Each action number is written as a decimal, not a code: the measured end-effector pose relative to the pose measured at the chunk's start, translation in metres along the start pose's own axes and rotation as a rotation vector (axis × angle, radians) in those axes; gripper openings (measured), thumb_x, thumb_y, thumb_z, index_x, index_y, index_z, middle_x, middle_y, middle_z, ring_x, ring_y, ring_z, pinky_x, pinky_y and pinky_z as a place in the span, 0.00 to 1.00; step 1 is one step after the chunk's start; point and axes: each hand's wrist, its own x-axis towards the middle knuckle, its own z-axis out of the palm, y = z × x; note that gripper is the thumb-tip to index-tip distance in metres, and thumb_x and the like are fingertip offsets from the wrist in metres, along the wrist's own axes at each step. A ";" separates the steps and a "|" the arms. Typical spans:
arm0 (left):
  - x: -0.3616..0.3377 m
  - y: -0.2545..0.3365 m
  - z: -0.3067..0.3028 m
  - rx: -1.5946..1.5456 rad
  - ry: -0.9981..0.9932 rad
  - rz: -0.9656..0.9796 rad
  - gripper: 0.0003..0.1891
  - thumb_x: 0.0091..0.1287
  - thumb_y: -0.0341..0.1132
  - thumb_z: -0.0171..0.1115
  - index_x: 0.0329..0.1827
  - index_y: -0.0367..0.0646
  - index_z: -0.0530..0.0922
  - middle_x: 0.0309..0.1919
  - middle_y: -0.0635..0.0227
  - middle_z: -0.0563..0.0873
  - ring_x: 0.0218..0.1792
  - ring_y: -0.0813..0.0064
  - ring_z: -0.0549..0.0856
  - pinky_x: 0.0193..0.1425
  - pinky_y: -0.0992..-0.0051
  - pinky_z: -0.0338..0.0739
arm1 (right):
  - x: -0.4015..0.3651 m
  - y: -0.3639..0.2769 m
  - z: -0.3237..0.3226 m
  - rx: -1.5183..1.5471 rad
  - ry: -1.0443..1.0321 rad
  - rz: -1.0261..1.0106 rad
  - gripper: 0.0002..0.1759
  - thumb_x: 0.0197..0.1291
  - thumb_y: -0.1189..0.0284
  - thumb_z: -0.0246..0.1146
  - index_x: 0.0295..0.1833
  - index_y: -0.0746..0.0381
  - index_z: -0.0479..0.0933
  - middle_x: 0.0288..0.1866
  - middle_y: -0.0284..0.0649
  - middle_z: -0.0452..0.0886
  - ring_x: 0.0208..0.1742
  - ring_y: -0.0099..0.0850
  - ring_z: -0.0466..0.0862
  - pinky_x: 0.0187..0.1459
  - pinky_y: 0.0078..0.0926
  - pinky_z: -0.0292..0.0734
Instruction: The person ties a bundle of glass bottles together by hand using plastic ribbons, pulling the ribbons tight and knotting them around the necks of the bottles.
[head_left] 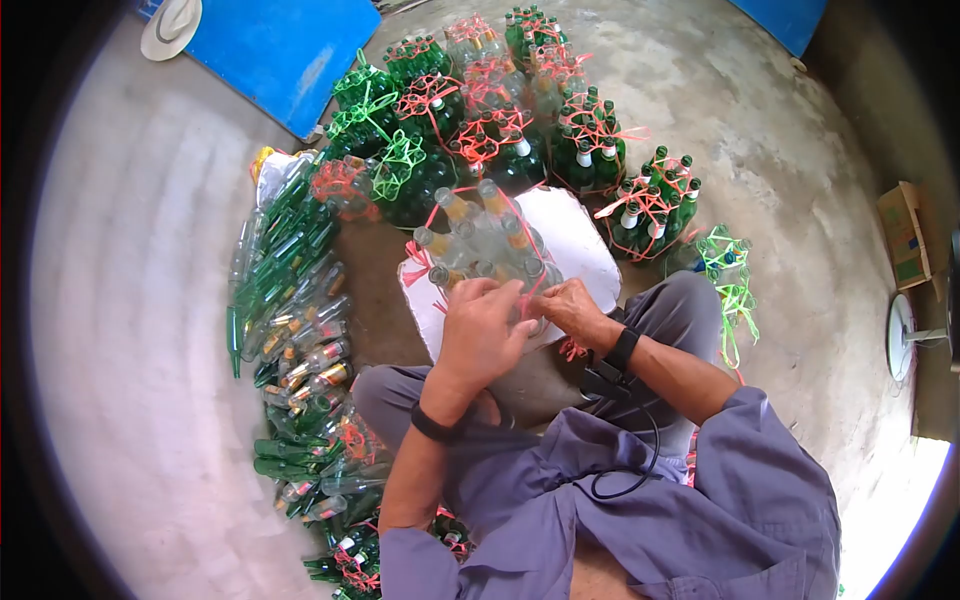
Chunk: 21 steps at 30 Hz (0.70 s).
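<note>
A cluster of clear glass bottles (470, 235) stands upright on a white board (570, 230) in front of me. Pink plastic string (519, 208) runs around the bottle necks, with a knotted tuft at the left side. My left hand (482, 325) is at the near edge of the cluster, its fingers curled at the string and partly covering the nearest bottles. Beside it, my right hand (572, 308) is closed, pinching the string near the same spot. The string's ends between the hands are too small to make out.
Tied bundles of green bottles (590, 150) stand beyond the board. Loose bottles (285, 260) lie piled on the left. A bundle with light green string (725, 255) is by my right knee. A cardboard box (905, 235) and a fan (900, 338) stand at the right.
</note>
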 end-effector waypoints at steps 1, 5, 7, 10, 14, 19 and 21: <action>0.003 0.002 0.000 -0.005 -0.071 -0.015 0.25 0.53 0.35 0.76 0.55 0.38 0.83 0.41 0.62 0.88 0.48 0.57 0.83 0.61 0.59 0.72 | 0.006 0.007 -0.002 0.013 -0.002 0.000 0.12 0.62 0.66 0.67 0.37 0.64 0.90 0.26 0.37 0.87 0.25 0.17 0.77 0.27 0.27 0.73; 0.005 0.001 0.013 -0.085 -0.220 -0.032 0.31 0.52 0.34 0.75 0.62 0.36 0.77 0.39 0.62 0.85 0.45 0.58 0.82 0.54 0.59 0.74 | 0.023 0.028 -0.004 -0.597 -0.015 -0.854 0.11 0.61 0.68 0.67 0.32 0.66 0.86 0.26 0.35 0.86 0.26 0.16 0.78 0.28 0.26 0.74; 0.007 0.002 0.012 -0.074 -0.234 -0.032 0.32 0.52 0.33 0.75 0.62 0.36 0.77 0.39 0.62 0.85 0.44 0.58 0.82 0.53 0.59 0.75 | 0.022 0.020 -0.002 -0.581 0.003 -0.910 0.11 0.61 0.69 0.67 0.31 0.66 0.85 0.25 0.34 0.85 0.27 0.16 0.77 0.28 0.25 0.74; 0.008 -0.001 0.013 -0.082 -0.228 -0.030 0.31 0.52 0.33 0.75 0.61 0.37 0.76 0.39 0.61 0.85 0.43 0.58 0.82 0.51 0.60 0.74 | 0.018 0.017 0.004 0.080 -0.111 -0.308 0.11 0.59 0.69 0.68 0.31 0.67 0.85 0.24 0.33 0.83 0.26 0.16 0.76 0.27 0.25 0.72; 0.012 -0.003 0.009 -0.031 -0.211 0.028 0.28 0.53 0.31 0.73 0.60 0.38 0.77 0.39 0.62 0.85 0.42 0.59 0.81 0.49 0.61 0.73 | 0.040 0.054 0.015 -0.011 -0.037 -0.212 0.16 0.57 0.65 0.71 0.29 0.69 0.83 0.23 0.33 0.81 0.26 0.16 0.74 0.25 0.27 0.69; 0.014 -0.006 0.007 0.081 -0.217 0.097 0.26 0.54 0.31 0.73 0.58 0.40 0.78 0.38 0.66 0.85 0.42 0.62 0.80 0.47 0.63 0.70 | 0.030 0.042 0.017 -0.044 0.021 -0.329 0.20 0.58 0.63 0.71 0.25 0.71 0.82 0.20 0.33 0.80 0.23 0.17 0.72 0.23 0.29 0.68; 0.016 -0.006 0.004 0.124 -0.220 0.121 0.25 0.54 0.33 0.73 0.57 0.41 0.79 0.37 0.68 0.85 0.41 0.63 0.80 0.47 0.63 0.69 | 0.023 0.030 0.016 0.025 0.042 -0.074 0.25 0.58 0.58 0.72 0.23 0.71 0.81 0.16 0.35 0.77 0.21 0.18 0.70 0.22 0.32 0.68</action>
